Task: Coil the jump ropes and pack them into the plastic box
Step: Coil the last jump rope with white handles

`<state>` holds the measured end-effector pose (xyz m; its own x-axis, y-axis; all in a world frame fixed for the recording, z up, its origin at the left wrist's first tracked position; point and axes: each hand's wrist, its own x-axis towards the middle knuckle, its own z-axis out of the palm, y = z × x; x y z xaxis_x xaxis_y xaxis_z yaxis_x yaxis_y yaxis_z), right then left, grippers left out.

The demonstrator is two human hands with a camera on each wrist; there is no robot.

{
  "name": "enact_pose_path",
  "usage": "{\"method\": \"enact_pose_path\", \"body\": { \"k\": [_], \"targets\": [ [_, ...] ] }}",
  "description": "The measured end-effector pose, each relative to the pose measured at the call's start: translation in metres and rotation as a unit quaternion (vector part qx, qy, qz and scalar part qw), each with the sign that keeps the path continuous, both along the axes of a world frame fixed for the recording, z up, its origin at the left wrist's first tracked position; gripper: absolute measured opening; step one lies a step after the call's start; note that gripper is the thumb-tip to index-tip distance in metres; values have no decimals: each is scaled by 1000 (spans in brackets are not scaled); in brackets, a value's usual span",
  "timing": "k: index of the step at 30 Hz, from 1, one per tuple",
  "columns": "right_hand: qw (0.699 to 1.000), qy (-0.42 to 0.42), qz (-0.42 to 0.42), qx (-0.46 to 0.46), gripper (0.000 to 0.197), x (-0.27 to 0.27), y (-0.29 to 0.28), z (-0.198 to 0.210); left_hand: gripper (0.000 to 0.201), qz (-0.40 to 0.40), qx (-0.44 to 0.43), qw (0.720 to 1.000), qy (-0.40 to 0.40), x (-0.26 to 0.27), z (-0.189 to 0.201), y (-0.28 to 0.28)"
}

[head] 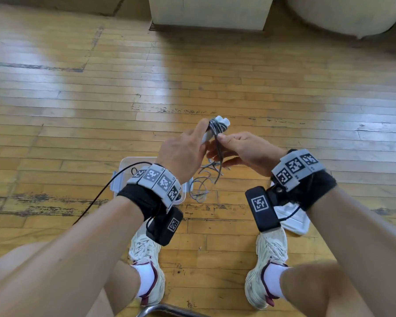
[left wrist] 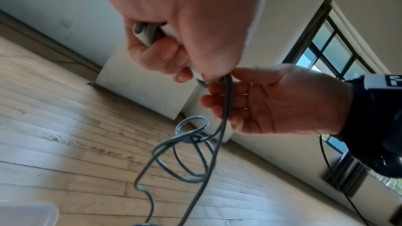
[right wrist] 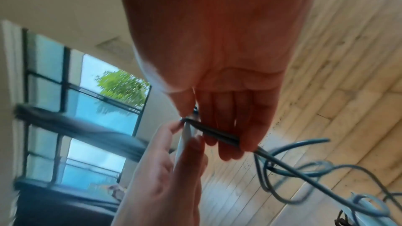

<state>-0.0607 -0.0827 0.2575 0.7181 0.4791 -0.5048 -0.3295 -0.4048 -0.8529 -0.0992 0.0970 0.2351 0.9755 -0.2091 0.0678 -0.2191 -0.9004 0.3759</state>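
My left hand (head: 192,143) grips the two white handles (head: 222,121) of a jump rope, held together above the floor. Grey-blue rope (head: 216,126) is wound round their tops. My right hand (head: 229,140) pinches the rope just below the windings, thumb on top. In the left wrist view the rope (left wrist: 226,106) runs down past the right hand (left wrist: 272,100) into loose loops (left wrist: 191,152). The loops (head: 201,186) trail to the floor beside the clear plastic box (head: 126,164), which is partly hidden by my left wrist. The right wrist view shows the rope (right wrist: 219,135) crossing my right fingers (right wrist: 250,126).
The box's white lid (head: 295,221) lies on the wooden floor by my right shoe (head: 270,252). A white pillar base (head: 210,12) and a pale rounded cushion (head: 352,14) stand at the back. A metal chair leg (head: 160,308) shows between my feet.
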Motion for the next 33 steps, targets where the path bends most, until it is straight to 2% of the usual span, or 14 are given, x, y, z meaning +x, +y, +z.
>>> {"method": "enact_pose_path", "body": {
  "k": [5, 7, 9, 12, 15, 18, 22, 24, 26, 28, 33],
  "targets": [
    [983, -122, 99, -99, 28, 7, -8, -2, 41, 32, -25, 999, 5, 2, 1, 1],
    [957, -150, 148, -201, 26, 9, -10, -4, 40, 68, -69, 995, -2, 5, 2, 3],
    [927, -153, 156, -305, 34, 10, -13, -8, 36, 110, -109, 988, -9, 9, 4, 7],
    [896, -133, 144, -399, 41, 10, -17, -14, 35, 154, -125, 980, -4, 12, 7, 11],
    [846, -150, 153, -488, 39, 13, -22, -18, 34, 154, -124, 980, 10, 9, 7, 10],
    [842, -152, 130, -501, 31, 18, -29, -20, 32, 173, -148, 974, 8, 11, 6, 13],
    [833, -185, 62, -518, 23, 24, -42, -21, 28, 253, -213, 943, 21, 21, 10, 31],
    [851, -179, 24, -493, 17, 25, -45, -23, 27, 279, -227, 932, 41, 23, 9, 36],
    [869, -178, 3, -463, 12, 25, -46, -26, 26, 280, -218, 933, 57, 21, 6, 37],
    [868, -188, 11, -459, 22, 24, -46, -24, 26, 272, -209, 937, 66, 19, 3, 35],
    [822, -159, 108, -537, 57, 23, -45, -24, 29, 235, -217, 945, 70, 20, 0, 34]
  ]
}}
